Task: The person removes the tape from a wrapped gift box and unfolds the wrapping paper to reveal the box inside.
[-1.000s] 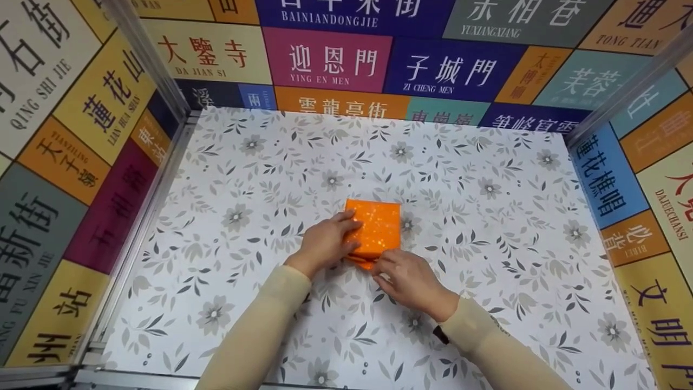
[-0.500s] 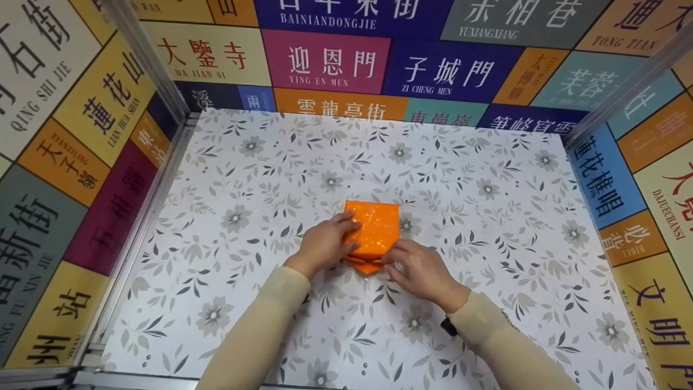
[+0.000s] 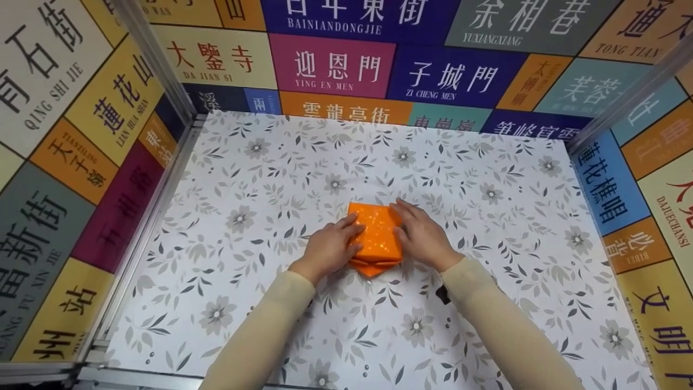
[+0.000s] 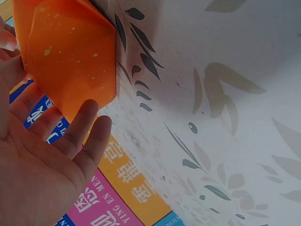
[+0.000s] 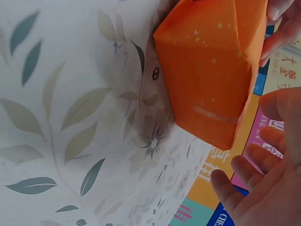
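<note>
An orange paper-wrapped box [image 3: 377, 233] with pale flecks sits mid-table, a folded flap pointing from its near side. My left hand [image 3: 329, 248] lies along the box's left side, fingertips on its edge; in the left wrist view the fingers of that left hand [image 4: 49, 141] are extended and spread against the wrapping. At the right side is my right hand [image 3: 427, 234], its fingers reaching toward the far right corner. In the right wrist view this right hand [image 5: 268, 165] has loosely bent fingers beside the box [image 5: 202, 70]; whether the thumb touches it I cannot tell.
The table [image 3: 260, 292] has a white covering printed with grey flowers and leaves. Walls of coloured sign panels [image 3: 333, 65] enclose it at the back and both sides. Metal rails [image 3: 146, 211] run along its edges.
My right hand has left the near flap and moved up to the box's right side, its fingers straightening. The left hand stays at the left side. The view has tilted slightly.
</note>
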Motion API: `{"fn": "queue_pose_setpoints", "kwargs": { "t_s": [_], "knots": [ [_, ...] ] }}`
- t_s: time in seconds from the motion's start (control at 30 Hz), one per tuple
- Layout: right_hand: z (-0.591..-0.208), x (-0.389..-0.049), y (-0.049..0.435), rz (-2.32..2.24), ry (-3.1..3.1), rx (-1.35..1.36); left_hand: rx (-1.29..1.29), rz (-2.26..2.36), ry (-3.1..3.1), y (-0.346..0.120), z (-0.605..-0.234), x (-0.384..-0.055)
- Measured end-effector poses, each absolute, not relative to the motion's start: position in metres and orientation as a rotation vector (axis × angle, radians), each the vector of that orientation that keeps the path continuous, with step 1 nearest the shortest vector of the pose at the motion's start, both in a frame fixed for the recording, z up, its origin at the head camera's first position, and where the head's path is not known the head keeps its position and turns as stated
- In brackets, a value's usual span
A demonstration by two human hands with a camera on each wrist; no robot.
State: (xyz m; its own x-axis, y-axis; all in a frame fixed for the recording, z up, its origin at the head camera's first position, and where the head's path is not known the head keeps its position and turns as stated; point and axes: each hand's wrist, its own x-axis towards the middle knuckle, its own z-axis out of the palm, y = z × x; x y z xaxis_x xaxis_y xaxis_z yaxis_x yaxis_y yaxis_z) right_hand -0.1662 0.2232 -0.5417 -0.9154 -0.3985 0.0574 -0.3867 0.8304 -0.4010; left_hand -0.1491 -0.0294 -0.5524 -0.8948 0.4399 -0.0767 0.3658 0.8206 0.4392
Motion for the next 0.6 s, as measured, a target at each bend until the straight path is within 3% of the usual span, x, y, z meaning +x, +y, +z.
{"fn": "queue_pose_setpoints", "kwargs": {
  "t_s": [0.6],
  "knots": [
    [-0.547,-0.165,0.234,-0.558,2.951,-0.654,0.818,0.412,3.131,-0.028,-0.551,-0.148]
  ]
}}
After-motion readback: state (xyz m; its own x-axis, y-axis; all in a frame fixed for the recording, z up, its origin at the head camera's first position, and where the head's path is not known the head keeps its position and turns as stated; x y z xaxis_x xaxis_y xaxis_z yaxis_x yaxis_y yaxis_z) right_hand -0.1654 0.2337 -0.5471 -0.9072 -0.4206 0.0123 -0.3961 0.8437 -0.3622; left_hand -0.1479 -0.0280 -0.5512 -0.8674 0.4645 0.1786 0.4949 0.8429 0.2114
